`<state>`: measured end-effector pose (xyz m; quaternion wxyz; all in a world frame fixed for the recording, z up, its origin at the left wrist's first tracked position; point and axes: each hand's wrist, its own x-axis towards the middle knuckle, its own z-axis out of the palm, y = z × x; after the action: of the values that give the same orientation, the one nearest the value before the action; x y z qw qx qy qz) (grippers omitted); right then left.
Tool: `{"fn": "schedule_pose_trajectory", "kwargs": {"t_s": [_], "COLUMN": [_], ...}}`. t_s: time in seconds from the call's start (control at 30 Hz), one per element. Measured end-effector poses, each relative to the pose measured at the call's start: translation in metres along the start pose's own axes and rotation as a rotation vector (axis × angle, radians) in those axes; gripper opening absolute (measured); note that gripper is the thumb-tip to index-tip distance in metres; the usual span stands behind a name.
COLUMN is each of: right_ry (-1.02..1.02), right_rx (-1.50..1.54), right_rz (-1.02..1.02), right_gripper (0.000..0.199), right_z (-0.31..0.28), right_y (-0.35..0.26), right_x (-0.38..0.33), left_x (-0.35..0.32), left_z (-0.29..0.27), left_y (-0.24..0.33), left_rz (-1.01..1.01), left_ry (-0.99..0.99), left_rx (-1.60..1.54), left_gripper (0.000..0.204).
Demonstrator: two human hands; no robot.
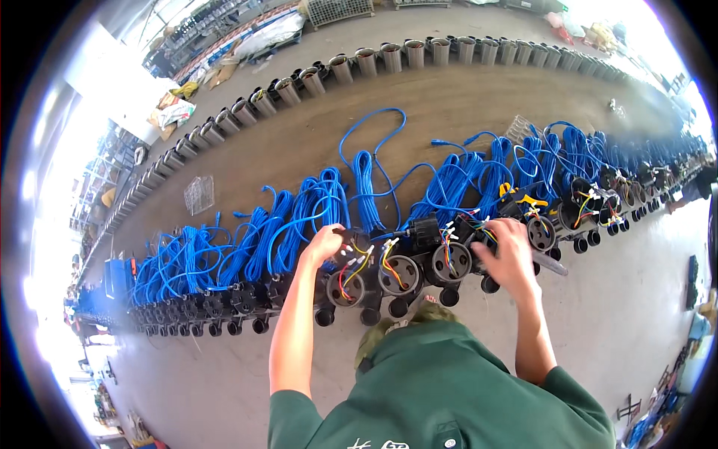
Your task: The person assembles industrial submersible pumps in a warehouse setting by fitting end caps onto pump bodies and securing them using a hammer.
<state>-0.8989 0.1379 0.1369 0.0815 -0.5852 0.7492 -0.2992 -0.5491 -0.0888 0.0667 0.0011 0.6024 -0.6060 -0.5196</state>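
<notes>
Head view: our hands worked well apart over the near edge of the table (419, 97). Our left hand (324, 245) touched the left edge of a black cap (348, 250), its coloured wires running to the round housing (346, 299) just below; we could not tell how firmly the fingers gripped. Our right hand (510, 251) had thumb and fingers parted beside another wire bunch (488, 235); blur hid whether it pinched any. Judgement: steadying the cap, leaving the wires slack and never tugging the white connectors (369, 250) served best. Blue cables (363, 187) lay close behind and needed keeping clear.
</notes>
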Motion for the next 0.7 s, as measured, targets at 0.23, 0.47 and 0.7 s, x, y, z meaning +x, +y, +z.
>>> {"fn": "schedule_pose_trajectory", "kwargs": {"t_s": [0.23,0.47,0.7], "right_ry": [-0.537,-1.281,-1.352], "right_rx": [0.749,0.722,1.388], "right_rz": [-0.039,0.225,0.694], "right_gripper": [0.058,0.028,0.086], "right_z": [0.101,0.170,0.183], "right_y": [-0.078,-0.150,-0.164], "right_x": [0.059,0.126,0.084], "left_x": [-0.080,-0.124,-0.114], "left_z": [0.028,0.031,0.033], "left_y": [0.006,0.003,-0.033], "left_rz": [0.760,0.983,0.888], "left_ry": [0.813,0.639,0.680], "left_rx": [0.184,0.264,-0.266], "left_gripper": [0.040,0.083,0.092]}}
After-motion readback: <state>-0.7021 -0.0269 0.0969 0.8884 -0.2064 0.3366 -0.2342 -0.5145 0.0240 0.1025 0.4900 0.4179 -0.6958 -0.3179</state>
